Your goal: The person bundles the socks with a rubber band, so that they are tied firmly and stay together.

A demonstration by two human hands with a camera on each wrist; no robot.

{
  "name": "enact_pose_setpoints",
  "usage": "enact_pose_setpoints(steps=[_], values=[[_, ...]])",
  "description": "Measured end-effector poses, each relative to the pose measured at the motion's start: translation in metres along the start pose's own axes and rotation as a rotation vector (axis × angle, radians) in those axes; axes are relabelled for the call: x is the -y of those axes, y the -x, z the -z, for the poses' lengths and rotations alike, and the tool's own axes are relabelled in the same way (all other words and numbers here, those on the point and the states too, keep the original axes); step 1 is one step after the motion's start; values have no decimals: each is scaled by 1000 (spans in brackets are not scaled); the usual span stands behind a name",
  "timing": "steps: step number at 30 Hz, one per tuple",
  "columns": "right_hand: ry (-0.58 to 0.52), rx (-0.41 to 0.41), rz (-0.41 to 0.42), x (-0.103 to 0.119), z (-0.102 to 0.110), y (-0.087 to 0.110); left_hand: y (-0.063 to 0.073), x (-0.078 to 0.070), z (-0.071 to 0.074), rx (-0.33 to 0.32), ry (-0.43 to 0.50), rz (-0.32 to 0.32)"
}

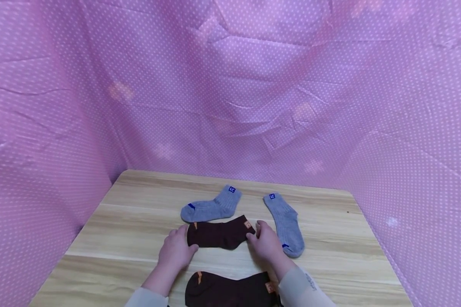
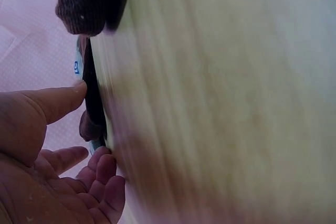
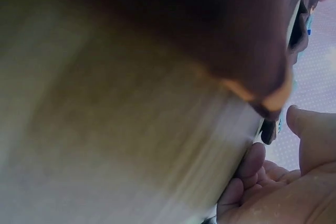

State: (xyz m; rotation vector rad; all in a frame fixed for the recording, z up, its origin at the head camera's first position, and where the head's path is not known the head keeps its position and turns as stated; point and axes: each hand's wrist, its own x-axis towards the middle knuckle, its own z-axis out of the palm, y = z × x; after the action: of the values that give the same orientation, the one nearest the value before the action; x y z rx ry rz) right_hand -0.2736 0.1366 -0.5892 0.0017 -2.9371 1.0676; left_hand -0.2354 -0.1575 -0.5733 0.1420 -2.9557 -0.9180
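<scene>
A dark brown sock (image 1: 217,233) lies flat across the middle of the table, with an orange mark at its toe and an orange label at its cuff. My left hand (image 1: 175,248) rests around the toe end, thumb and fingers spread apart. At the cuff end is my right hand (image 1: 266,241), its thumb right at the cuff's edge and its fingers loosely bent. A second dark brown sock (image 1: 230,291) lies nearer to me, partly cut off by the frame. In the right wrist view, the thumb and fingers of the right hand (image 3: 283,182) stand apart.
Two grey socks with blue labels lie farther back: one grey sock (image 1: 211,207) beyond the brown sock, another grey sock (image 1: 286,224) right beside my right hand. The wooden table (image 1: 130,213) is enclosed by pink dotted cloth (image 1: 230,94).
</scene>
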Motion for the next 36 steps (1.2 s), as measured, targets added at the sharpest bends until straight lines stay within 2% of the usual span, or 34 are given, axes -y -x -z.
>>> enact_pose_setpoints(steps=[10, 21, 26, 36], values=[[14, -2, 37, 3, 2, -3, -9, 4, 0, 10, 12, 3], [-30, 0, 24, 8, 1, -11, -19, 4, 2, 38, 34, -14], [-26, 4, 10, 8, 2, -9, -17, 2, 3, 36, 31, -17], [5, -41, 12, 4, 0, -4, -10, 0, 3, 27, 28, -10]])
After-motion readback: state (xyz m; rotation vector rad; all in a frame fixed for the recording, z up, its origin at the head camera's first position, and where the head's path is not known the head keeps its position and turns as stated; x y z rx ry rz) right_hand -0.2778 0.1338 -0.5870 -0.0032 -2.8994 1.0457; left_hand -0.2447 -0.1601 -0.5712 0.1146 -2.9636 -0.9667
